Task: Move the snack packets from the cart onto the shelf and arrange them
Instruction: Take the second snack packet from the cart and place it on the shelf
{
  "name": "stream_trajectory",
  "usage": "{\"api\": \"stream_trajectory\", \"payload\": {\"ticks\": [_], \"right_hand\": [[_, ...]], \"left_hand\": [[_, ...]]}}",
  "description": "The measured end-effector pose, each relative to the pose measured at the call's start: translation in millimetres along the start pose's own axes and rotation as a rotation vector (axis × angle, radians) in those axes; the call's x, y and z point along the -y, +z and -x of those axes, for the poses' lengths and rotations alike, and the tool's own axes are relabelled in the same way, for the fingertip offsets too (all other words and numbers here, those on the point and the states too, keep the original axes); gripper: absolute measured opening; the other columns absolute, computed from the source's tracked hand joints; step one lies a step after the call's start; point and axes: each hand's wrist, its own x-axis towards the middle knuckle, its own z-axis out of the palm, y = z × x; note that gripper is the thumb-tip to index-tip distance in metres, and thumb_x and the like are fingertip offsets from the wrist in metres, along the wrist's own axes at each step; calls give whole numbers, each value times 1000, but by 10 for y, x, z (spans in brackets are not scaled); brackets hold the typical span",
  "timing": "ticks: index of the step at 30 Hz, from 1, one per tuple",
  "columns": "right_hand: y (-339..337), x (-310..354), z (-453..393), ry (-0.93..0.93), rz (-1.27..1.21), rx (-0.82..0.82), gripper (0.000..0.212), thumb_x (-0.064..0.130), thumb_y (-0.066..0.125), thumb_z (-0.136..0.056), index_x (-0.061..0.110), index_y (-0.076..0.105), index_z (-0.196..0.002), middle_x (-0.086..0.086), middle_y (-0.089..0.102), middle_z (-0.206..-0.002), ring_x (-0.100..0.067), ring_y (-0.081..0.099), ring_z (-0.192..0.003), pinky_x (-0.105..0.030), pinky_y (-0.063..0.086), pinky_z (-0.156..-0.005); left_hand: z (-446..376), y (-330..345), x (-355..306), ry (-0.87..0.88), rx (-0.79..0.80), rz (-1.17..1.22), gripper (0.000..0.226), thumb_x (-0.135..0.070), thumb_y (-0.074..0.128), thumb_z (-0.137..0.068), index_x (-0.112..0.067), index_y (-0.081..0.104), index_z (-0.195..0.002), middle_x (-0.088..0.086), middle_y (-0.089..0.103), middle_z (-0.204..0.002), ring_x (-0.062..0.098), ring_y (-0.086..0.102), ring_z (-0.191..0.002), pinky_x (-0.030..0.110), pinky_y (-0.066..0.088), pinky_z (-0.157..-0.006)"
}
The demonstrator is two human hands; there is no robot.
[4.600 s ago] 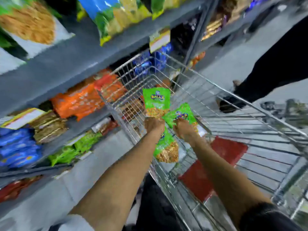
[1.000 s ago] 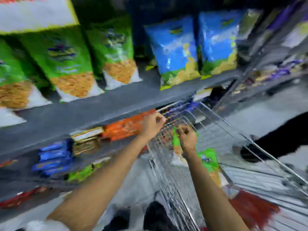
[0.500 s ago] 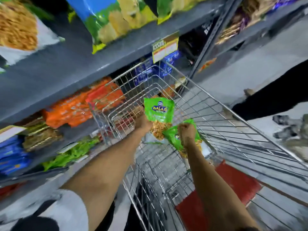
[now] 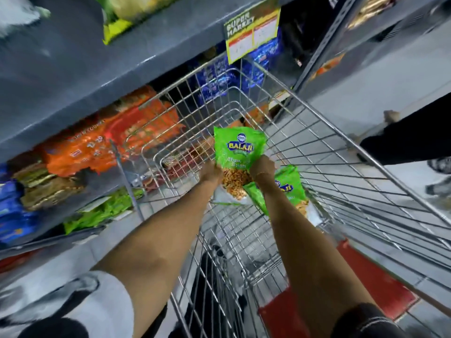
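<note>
Both my arms reach down into a wire shopping cart. A green Balaji snack packet stands upright in the cart, gripped at its left edge by my left hand and at its right edge by my right hand. A second green packet lies flat in the cart just beneath my right wrist, partly hidden by my forearm. The grey shelf runs along the left above the cart.
Orange packets, blue packets and green packets fill the lower shelves on the left. A yellow price tag hangs from the shelf edge. A red cart seat flap is near me. Another person's dark leg stands at the right.
A second ago both hands were up by the shelf edge. They dropped back into the cart, and my right hand left the lying packet for the upright one.
</note>
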Motion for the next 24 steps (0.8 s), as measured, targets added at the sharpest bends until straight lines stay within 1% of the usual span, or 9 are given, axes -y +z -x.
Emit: {"api": "stream_trajectory", "payload": {"ticks": [2,5,8,11,13,16,18,21,24], "right_hand": [[5,-17,24,-15,-30,-36,26,2,47,-85,-5,54,-109,-29,58,-120,-41,53,-114,-44,45,-92],[-3,-79,88,-76,-91,-108,18,4,57,-81,-2,63,-97,-27,66,-105,-40,59,-99,-41,47,-79],[-181,-38,251,-123,-125,-170,6,3,62,-78,2,63,-72,-24,67,-83,-30,59,-79,-35,39,-65],[-395,59,494,-169,-254,-272,14,11,67,-76,-2,65,-78,-30,69,-85,-33,58,-71,-35,36,-62],[-529,120,621,-234,-357,-330,22,21,68,-75,0,66,-82,-28,70,-77,-24,54,-64,-33,38,-59],[-780,306,903,-304,-430,-390,30,27,68,-75,0,67,-87,-27,68,-77,-24,58,-69,-38,48,-67],[-956,507,1135,-406,-384,-437,32,27,66,-78,-3,67,-90,-26,68,-82,-24,59,-77,-31,40,-67],[-1096,888,1498,-568,-456,-442,26,22,67,-79,-2,64,-88,-12,54,-71,-14,47,-73,-25,34,-60],[-1076,1391,1954,-757,-507,-441,5,13,66,-81,13,61,-80,-2,50,-64,-8,44,-64,-22,37,-58]], "left_hand": [[25,-50,-18,-39,-9,65,26,-9,45,-95,0,62,-112,18,67,-113,27,62,-90,23,43,-58],[79,-154,-25,-63,-16,157,23,-3,55,-89,0,63,-110,19,66,-116,29,66,-98,29,54,-78],[168,-313,-87,-67,-65,257,25,-5,63,-84,0,64,-109,18,67,-116,29,66,-102,31,52,-92],[344,-565,-184,23,-51,346,33,-4,65,-82,-2,61,-114,14,66,-118,27,65,-104,25,49,-88],[500,-753,-276,122,-22,378,37,-5,65,-82,-1,59,-118,14,66,-118,26,66,-103,25,50,-88],[789,-1097,-383,263,-84,430,33,-9,66,-82,1,62,-114,6,67,-100,-4,64,-60,4,46,-59],[980,-1360,-410,352,-61,539,23,-8,66,-83,1,66,-105,2,71,-80,-13,49,-34,9,43,-47],[1229,-1807,-331,475,-87,605,6,-7,65,-84,-6,68,-88,-23,60,-38,-15,47,-33,7,41,-45],[1493,-2384,-180,586,-186,686,19,-1,63,-84,6,64,-102,-19,63,-58,-19,50,-41,-3,38,-48]]}}
